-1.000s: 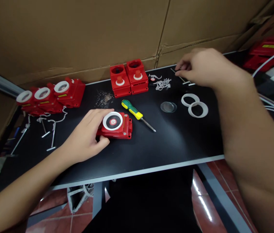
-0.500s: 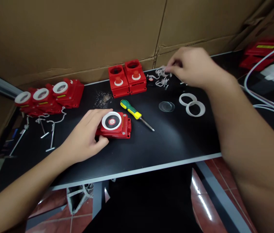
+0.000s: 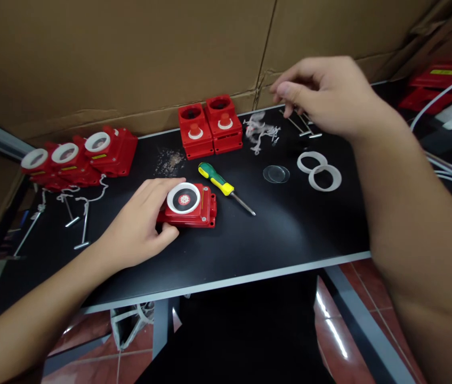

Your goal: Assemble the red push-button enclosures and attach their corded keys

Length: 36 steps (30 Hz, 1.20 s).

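My left hand [image 3: 142, 226] is closed around the near-left side of a red alarm call-point box [image 3: 190, 216], which lies on the table. A white ring with a round black centre and a red-and-white emblem is on its top. My right hand [image 3: 314, 93] hovers over the back right, fingers loosely bent and nothing visible in them. Beneath it lie several small metal T-shaped hammers [image 3: 304, 130], partly hidden by the fingers. Left of these is a pile of white cords [image 3: 258, 130]. A green-and-yellow screwdriver [image 3: 220, 181] rests beside the red box.
Two open red boxes [image 3: 212, 130] stand against the cardboard wall [image 3: 150, 58]. Several assembled red boxes [image 3: 114, 152] with corded hammers [image 3: 84, 229] sit at left. Clear glass discs [image 3: 276, 174] and two white rings [image 3: 324, 177] lie at right. Grey debris [image 3: 170, 161] is scattered behind the held box.
My right hand has lifted off the pile of white cords and moved slightly right, above the metal hammers, which now show. The cord pile has spread lower. My left hand stays on the box.
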Each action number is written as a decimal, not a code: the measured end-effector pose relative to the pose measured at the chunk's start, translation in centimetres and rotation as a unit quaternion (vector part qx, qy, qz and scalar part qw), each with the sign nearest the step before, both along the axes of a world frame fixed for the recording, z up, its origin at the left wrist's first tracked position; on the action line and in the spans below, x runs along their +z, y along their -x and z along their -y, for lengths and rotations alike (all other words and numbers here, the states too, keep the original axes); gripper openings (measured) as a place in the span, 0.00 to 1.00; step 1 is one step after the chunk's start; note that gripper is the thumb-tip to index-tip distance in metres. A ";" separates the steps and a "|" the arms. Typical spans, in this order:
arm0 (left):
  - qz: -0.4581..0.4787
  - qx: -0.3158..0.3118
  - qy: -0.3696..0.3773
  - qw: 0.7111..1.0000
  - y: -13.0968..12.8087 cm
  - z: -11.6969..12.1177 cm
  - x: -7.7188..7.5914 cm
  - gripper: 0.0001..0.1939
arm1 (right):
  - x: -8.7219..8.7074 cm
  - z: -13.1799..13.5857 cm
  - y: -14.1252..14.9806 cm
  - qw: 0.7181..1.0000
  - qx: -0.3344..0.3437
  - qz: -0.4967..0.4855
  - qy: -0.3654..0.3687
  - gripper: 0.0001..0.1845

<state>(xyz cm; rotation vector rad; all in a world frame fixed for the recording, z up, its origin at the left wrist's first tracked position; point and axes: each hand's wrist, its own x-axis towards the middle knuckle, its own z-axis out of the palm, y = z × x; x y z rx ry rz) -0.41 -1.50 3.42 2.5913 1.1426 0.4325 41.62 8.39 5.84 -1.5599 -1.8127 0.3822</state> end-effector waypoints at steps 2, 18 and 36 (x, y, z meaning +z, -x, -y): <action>-0.001 0.001 0.002 1.000 -0.1 0.0 0.0 0.38 | -1.0 -0.8 -0.8 0.998 0.005 0.056 0.020 0.10; -0.009 0.009 0.013 1.000 -0.2 0.0 0.1 0.39 | -1.0 -1.8 -1.9 0.987 -0.037 0.155 0.029 0.05; -0.005 0.002 0.006 1.000 -0.3 0.1 0.2 0.38 | 1.2 1.1 2.0 0.968 0.008 -0.154 -0.196 0.17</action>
